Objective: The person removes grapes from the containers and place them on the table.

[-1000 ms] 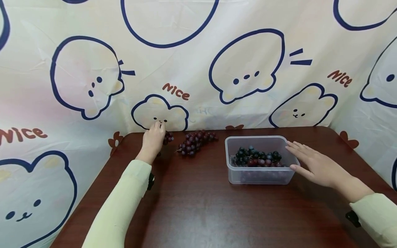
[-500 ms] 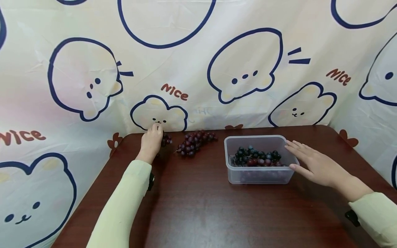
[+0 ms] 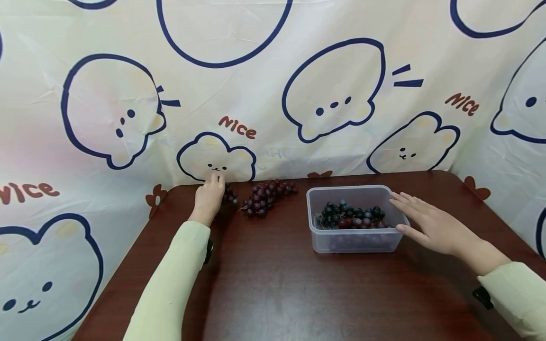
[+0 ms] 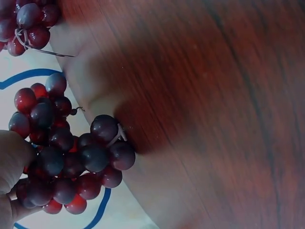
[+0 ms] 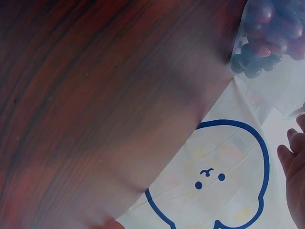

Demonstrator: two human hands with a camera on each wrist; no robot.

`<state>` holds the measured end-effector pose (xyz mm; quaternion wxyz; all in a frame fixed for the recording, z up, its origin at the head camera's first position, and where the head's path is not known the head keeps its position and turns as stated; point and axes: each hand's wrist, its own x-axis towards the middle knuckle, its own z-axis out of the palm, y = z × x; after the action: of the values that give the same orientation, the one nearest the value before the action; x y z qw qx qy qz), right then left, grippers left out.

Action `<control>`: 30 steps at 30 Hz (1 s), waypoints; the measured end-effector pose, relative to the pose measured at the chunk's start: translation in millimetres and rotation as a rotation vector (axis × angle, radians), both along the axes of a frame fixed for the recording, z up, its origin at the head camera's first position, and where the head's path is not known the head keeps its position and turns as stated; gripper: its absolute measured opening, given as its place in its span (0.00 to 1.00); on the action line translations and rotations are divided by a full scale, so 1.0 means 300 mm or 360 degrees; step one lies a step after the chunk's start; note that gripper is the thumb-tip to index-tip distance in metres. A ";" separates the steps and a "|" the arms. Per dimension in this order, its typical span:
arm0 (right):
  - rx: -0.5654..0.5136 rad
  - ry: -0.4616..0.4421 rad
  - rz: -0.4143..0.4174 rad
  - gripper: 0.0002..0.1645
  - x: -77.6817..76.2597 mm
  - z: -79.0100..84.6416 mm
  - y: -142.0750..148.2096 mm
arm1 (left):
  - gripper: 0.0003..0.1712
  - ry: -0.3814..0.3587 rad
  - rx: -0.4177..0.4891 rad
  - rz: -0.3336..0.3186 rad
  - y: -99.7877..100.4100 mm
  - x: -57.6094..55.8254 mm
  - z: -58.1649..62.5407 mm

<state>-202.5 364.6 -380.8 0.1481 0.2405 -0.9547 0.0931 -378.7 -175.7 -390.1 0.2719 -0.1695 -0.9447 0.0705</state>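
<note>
At the far left of the table, my left hand [image 3: 207, 199] grips a bunch of dark red grapes [image 4: 71, 160], mostly hidden behind the hand in the head view. The left wrist view shows the thumb and a finger around one end of it. Just to the right lies a second red bunch [image 3: 266, 196] with a thin stem. My right hand [image 3: 435, 226], fingers straight, touches the right rim of a clear plastic box [image 3: 354, 242]. Inside the box are dark green-black and red grapes [image 3: 351, 216]. Only some right fingertips [image 5: 296, 142] show in the right wrist view.
The brown wooden table [image 3: 298, 293] has rounded far corners. A pale cloth [image 3: 273, 94] with cartoon outlines hangs close behind its far edge and along both sides. Both hands wear dark wristbands, partly under the sleeves.
My left hand has sunk slightly with the grape bunch in its grip. The right hand stays at the box's rim. The head view has shifted a little.
</note>
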 end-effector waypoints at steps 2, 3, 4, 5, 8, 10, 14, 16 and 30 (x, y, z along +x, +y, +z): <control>0.0002 -0.0003 -0.0001 0.41 -0.001 -0.001 0.000 | 0.18 -0.0010 -0.0017 0.0010 0.001 -0.001 0.001; 0.0004 -0.0004 -0.0003 0.41 -0.001 -0.001 0.001 | 0.18 -0.0022 -0.0024 0.0012 0.002 -0.001 0.002; 0.0005 -0.0005 -0.0003 0.41 -0.001 -0.001 0.001 | 0.18 -0.0037 -0.0032 0.0016 0.003 -0.001 0.004; 0.0014 -0.0008 0.0003 0.41 -0.002 -0.001 0.001 | 0.19 -0.0053 -0.0043 0.0020 0.005 -0.001 0.006; 0.0011 -0.0008 0.0006 0.41 -0.004 0.000 0.002 | 0.19 -0.0140 -0.0084 0.0043 0.011 0.000 0.013; 0.0009 -0.0013 0.0006 0.41 -0.005 0.001 0.003 | 0.19 -0.0196 -0.0111 0.0063 0.016 0.000 0.016; -0.0002 -0.0026 -0.0011 0.41 -0.005 0.001 0.002 | 0.17 -0.0255 -0.0157 0.0082 0.016 -0.002 0.013; -0.0003 -0.0031 -0.0014 0.41 -0.005 0.001 0.001 | 0.16 -0.0261 -0.0175 0.0090 0.015 -0.004 0.010; -0.0004 -0.0027 -0.0018 0.41 -0.006 0.000 -0.001 | 0.20 -0.0535 -0.0143 0.0239 0.013 -0.008 0.029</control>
<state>-204.4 364.3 -380.8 0.1407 0.2342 -0.9572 0.0956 -381.0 -171.6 -381.5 0.0964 -0.1201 -0.9826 0.1034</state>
